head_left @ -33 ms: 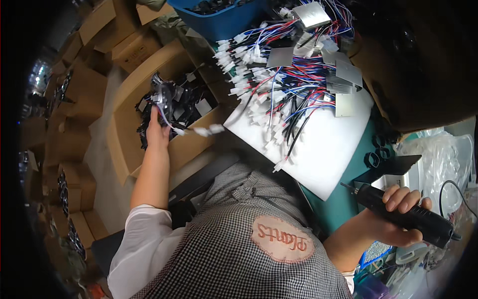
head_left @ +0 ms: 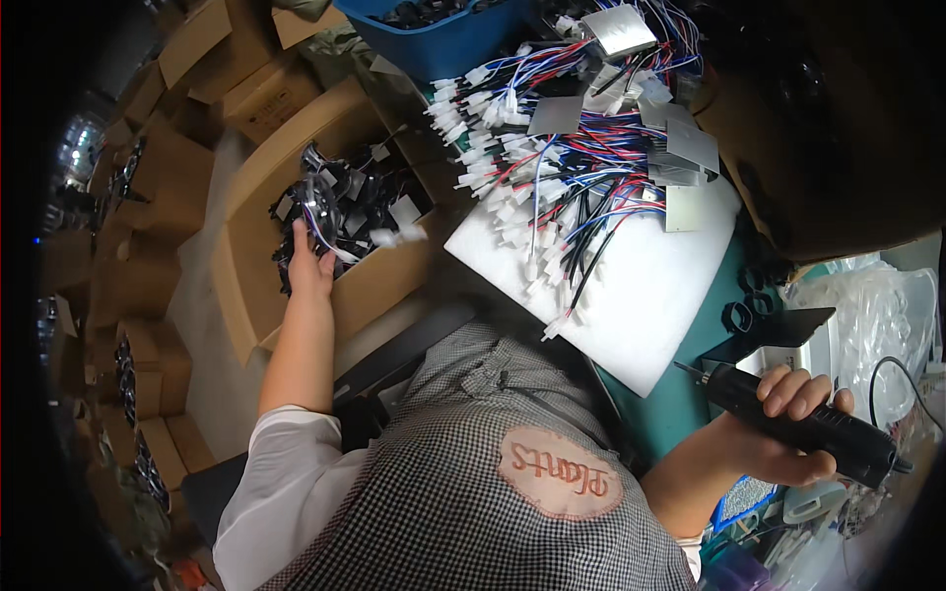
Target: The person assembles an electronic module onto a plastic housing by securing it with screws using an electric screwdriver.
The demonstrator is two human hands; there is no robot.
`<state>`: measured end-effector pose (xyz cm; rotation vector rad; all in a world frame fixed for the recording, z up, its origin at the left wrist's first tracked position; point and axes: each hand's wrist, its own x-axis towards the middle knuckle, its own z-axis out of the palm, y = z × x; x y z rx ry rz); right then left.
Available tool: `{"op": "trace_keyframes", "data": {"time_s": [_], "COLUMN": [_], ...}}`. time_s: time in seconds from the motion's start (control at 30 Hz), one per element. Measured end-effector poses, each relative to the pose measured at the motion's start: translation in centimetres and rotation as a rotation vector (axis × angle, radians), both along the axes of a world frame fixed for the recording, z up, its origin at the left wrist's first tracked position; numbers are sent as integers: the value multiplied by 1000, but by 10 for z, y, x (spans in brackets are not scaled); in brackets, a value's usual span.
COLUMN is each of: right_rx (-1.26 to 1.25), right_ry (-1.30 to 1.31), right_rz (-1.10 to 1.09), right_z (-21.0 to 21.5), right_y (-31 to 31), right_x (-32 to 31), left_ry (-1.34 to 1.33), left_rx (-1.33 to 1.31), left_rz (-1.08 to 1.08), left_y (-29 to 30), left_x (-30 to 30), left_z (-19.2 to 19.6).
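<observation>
At the left, my left hand (head_left: pixel 311 268) reaches into an open cardboard box (head_left: pixel 241 258). Its finger and thumb stand apart, next to a dark round part (head_left: pixel 319 195) with a clear, shiny surface. Wires run from that part to white plugs (head_left: pixel 397 236), which are smeared by motion. Under and around it lies a heap of black parts with pale pieces (head_left: pixel 367 197). On the right, my right hand (head_left: pixel 793 419) is wrapped round a black electric screwdriver (head_left: pixel 838 438), its bit pointing left toward the green table (head_left: pixel 658 419).
Bundles of red, blue, white and black wires (head_left: pixel 606 138) with white plugs and silver plates lie on a white foam sheet (head_left: pixel 650 305). A blue bin (head_left: pixel 419 44) stands behind. Black rings (head_left: pixel 737 316) and clear plastic bags (head_left: pixel 872 305) are at the right; several cardboard boxes (head_left: pixel 163 187) fill the left.
My left finger and thumb have spread apart beside the dark round part. The white plugs have swung left and up. My right hand and the screwdriver look unmoved.
</observation>
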<state>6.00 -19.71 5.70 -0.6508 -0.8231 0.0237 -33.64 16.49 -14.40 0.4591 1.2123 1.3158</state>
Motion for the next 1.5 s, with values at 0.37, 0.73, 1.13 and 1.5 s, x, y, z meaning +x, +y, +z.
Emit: {"op": "trace_keyframes", "data": {"time_s": [0.37, 0.73, 1.13, 1.5], "right_rx": [-82, -245, -401, -459], "right_ry": [50, 136, 168, 146], "right_rz": [-52, -143, -165, -310], "right_z": [-26, -53, -61, -53], "right_y": [1, -1, 18, 35], "right_x": [12, 19, 16, 20], "left_ry": [371, 1166, 1658, 988], "left_rx": [237, 267, 392, 488], "left_rz": [-343, -755, -1181, -400], "left_y": [13, 56, 36, 99], "left_x": [71, 111, 117, 74], "left_z": [35, -51, -124, -75]}}
